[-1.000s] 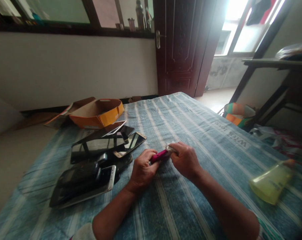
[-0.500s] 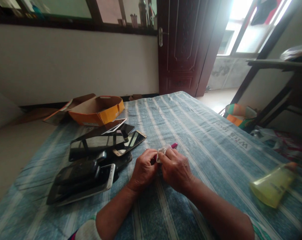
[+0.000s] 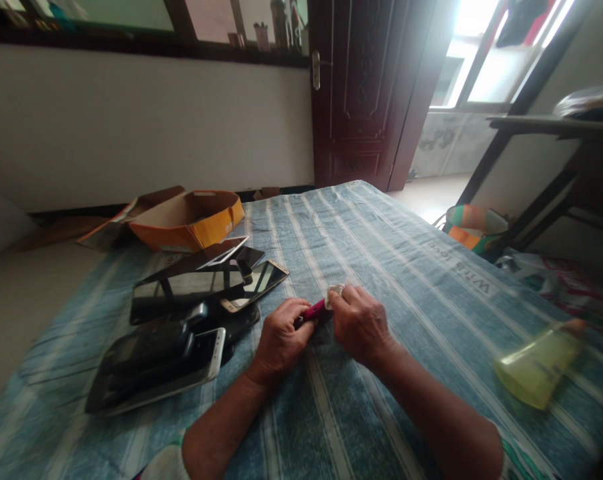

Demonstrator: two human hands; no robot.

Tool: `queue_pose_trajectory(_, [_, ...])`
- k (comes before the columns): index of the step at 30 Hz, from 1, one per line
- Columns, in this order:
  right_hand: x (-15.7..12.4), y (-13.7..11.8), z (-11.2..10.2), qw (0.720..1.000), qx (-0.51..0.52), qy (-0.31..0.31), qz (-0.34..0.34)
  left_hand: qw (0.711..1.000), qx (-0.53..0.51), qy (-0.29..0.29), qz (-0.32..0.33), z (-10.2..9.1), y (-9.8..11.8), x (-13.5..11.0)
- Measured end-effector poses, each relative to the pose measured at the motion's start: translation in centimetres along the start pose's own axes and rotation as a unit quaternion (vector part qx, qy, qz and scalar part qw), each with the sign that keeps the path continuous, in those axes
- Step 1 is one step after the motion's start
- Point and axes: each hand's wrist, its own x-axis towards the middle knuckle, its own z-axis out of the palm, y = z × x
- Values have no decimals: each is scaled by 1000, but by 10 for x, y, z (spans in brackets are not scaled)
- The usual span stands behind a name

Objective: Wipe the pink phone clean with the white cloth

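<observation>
My left hand [image 3: 281,340] is closed around a small pink device [image 3: 313,311], holding it just above the striped blue cloth [image 3: 381,267]. My right hand [image 3: 360,324] pinches a small whitish wad of cloth [image 3: 334,291] against the pink device's far end. Both hands meet at the middle of the table. Most of the pink device is hidden by my fingers.
A pile of several phones and tablets [image 3: 181,313] lies left of my hands. Behind it stands an open orange cardboard box [image 3: 191,223]. A yellow-green bottle [image 3: 538,367] lies on its side at the right. A dark door [image 3: 366,87] is beyond the table.
My right hand with the wad slid back along the pink device toward my left hand, then out toward its far end again. My left hand kept its grip throughout.
</observation>
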Motion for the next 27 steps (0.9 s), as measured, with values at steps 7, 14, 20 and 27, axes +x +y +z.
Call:
queue_pose_trajectory(7, [-3, -17, -6, 997, 44, 0, -67, 1000, -8, -8, 4, -1, 1, 0])
queue_pose_trajectory(14, [-1, -12, -3, 999, 9, -28, -44, 1000, -11, 1, 8, 0, -1, -1])
queue_pose_trajectory(20, [0, -1, -4, 1000, -10, -11, -9, 1000, -6, 1, 1, 1, -1, 0])
queue_pose_trajectory(27, [-6, -27, -5, 995, 43, -8, -88, 1000, 2, -22, -2, -3, 0, 0])
